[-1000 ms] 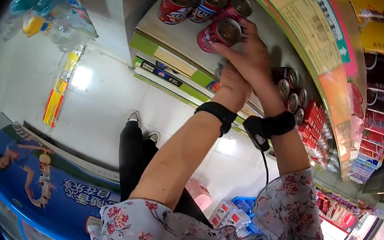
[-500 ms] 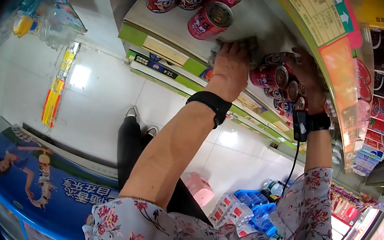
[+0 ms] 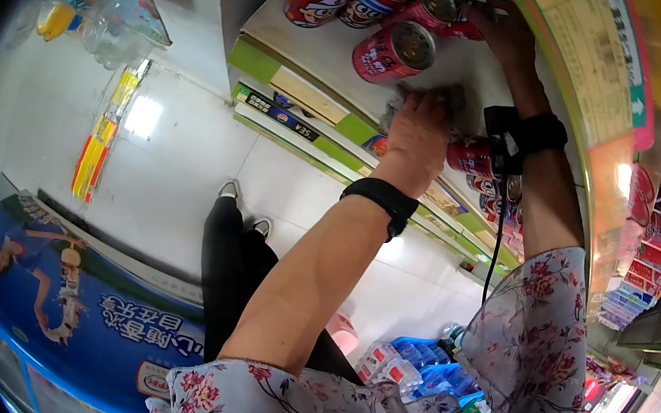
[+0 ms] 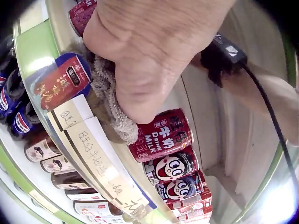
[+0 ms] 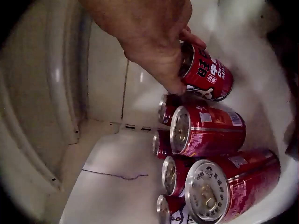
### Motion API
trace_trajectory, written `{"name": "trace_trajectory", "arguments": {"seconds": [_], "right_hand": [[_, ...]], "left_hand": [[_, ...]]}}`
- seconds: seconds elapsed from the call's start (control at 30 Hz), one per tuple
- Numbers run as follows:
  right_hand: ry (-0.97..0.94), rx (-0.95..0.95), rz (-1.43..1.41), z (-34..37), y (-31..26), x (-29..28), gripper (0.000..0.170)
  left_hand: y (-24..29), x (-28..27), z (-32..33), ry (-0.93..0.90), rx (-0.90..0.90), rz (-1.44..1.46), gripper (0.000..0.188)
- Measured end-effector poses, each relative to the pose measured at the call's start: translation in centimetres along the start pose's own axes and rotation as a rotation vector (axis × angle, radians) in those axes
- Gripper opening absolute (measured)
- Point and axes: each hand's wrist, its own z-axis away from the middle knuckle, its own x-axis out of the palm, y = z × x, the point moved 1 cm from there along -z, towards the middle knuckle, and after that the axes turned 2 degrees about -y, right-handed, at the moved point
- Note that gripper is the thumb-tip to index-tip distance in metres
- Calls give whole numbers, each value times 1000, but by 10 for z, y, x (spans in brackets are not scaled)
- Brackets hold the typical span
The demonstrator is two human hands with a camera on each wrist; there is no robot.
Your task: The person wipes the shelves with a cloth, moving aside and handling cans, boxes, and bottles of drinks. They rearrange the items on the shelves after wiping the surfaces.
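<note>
My left hand (image 3: 420,139) grips a bunched grey cloth (image 4: 110,88) against the shelf (image 3: 317,61), near its front edge; the fingertips are mostly hidden in the left wrist view. Deeper on the shelf, my right hand (image 3: 510,39) holds a red milk-drink can (image 5: 210,77) by its top end, thumb on one side and fingers on the other. That can is at the back of a cluster of similar cans, beside a pink-red can (image 3: 434,10). Another pink-red can (image 3: 392,53) stands in front, just left of the cloth.
More red cans (image 4: 163,135) stand along the shelf on the right, under my right wrist. Price labels (image 4: 88,144) line the shelf edge, with bottles (image 4: 70,179) on the shelf below. A hanging sign strip (image 3: 591,66) borders the right side. A blue chest (image 3: 82,290) stands behind.
My right hand left the front pink-red can, passed over the cans on the right, and now holds a can at the back left. My left hand keeps the cloth at the shelf front.
</note>
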Motion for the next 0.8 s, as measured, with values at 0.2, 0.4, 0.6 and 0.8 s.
{"name": "trace_trajectory", "arguments": {"seconds": [0.2,0.4,0.6,0.8], "right_hand": [[109,-111,-117,-10,13,19,69],[-100,-78,-347,117,60,-10,76],[-204,16,63,237,-18,-36,81],[86,-12,141,240,-7,-29,58]], "left_hand": [[-1,5,-1,67,30,62,56],[-1,11,-2,142,26,102,56],[-3,20,-1,368,92,53,49],[-2,15,0,278,113,24,46]]}}
